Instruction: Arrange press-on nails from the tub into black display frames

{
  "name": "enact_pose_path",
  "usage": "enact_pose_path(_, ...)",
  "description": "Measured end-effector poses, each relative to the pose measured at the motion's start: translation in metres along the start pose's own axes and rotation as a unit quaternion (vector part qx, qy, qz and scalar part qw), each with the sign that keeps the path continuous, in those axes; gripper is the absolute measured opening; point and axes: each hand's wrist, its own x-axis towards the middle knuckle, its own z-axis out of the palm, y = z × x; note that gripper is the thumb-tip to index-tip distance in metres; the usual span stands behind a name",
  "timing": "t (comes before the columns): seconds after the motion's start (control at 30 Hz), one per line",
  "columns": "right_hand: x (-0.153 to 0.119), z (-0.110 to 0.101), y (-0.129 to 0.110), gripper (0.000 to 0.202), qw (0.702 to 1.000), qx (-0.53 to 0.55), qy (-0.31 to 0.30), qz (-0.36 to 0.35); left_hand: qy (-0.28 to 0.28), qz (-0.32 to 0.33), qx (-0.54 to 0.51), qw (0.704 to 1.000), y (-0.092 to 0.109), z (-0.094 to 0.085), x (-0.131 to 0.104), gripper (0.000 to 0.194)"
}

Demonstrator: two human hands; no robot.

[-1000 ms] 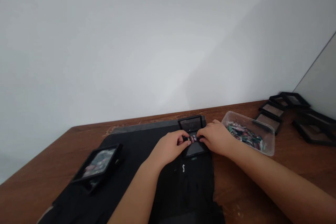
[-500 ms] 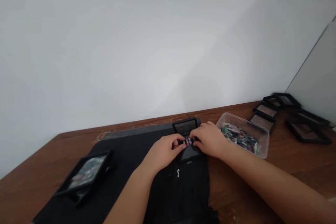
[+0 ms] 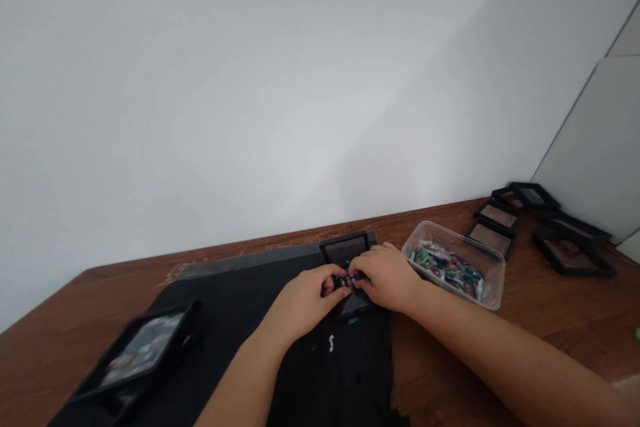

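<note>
An opened black display frame (image 3: 356, 307) lies on a black mat, its lid half (image 3: 346, 250) tilted up at the back. Small colourful pieces (image 3: 351, 280), some purple and some yellowish, sit in the middle of it, partly hidden by fingers. My left hand (image 3: 305, 300) comes in from the left, thumb and fingers closed about the left side of these pieces. From the right, my right hand (image 3: 385, 273) pinches at their right side. The two hands' fingertips almost meet. The exact kind of pieces is too small to make out.
Right of the hands stands a clear plastic tub (image 3: 495, 280) of small wrapped pieces. Several black frames (image 3: 493, 237) lie at the far right. Two stacked frames (image 3: 140, 350) rest on the mat (image 3: 220, 307) at left. A white scrap (image 3: 331, 343) lies in front.
My right fingers have moved inward, closer to the left fingertips, over the small pieces. The whole view has shifted slightly, so things appear a little lower and further left.
</note>
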Motion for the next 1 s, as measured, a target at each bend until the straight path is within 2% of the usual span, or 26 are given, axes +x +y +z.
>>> enact_pose_path(0.17, -0.005, 0.0, -0.005, 0.027, 1.0, 0.0, 0.017, -0.011, 0.004, -0.003, 0.002, 1.0, 0.0, 0.0, 0.001, 0.04)
enact_pose_path(0.27, -0.014, -0.014, -0.007, 0.027, 0.999, -0.004, 0.045, -0.009, 0.003, -0.009, -0.002, 1.0, 0.002, 0.0, 0.001, 0.042)
enact_pose_path(0.33, -0.023, -0.032, -0.003, 0.023, 0.997, -0.006, 0.067, 0.029, 0.004, -0.017, -0.006, 1.0, 0.002, -0.001, 0.0, 0.042)
enact_pose_path(0.43, -0.036, -0.059, 0.015, 0.018, 0.985, -0.026, 0.087, 0.147, 0.01, -0.022, -0.013, 1.0, 0.002, -0.004, -0.001, 0.045)
enact_pose_path(0.5, -0.042, -0.07, 0.032, 0.022, 0.971, -0.055, 0.052, 0.227, 0.018, -0.021, -0.017, 0.999, 0.001, -0.006, -0.001, 0.048)
enact_pose_path(0.57, -0.044, -0.073, 0.047, 0.026, 0.96, -0.095, -0.002, 0.264, 0.03, -0.02, -0.017, 0.999, -0.001, -0.007, -0.002, 0.049)
enact_pose_path(0.73, -0.04, -0.063, 0.06, 0.021, 0.959, -0.083, -0.084, 0.257, 0.054, -0.022, -0.016, 0.998, -0.008, -0.009, 0.0, 0.049)
enact_pose_path(0.83, -0.039, -0.062, 0.058, 0.02, 0.961, -0.083, -0.092, 0.247, 0.063, -0.018, -0.026, 0.998, -0.012, -0.01, 0.002, 0.05)
enact_pose_path(1.0, -0.043, -0.067, 0.055, 0.02, 0.965, -0.098, -0.069, 0.232, 0.083, -0.031, -0.03, 0.996, -0.014, -0.016, 0.0, 0.054)
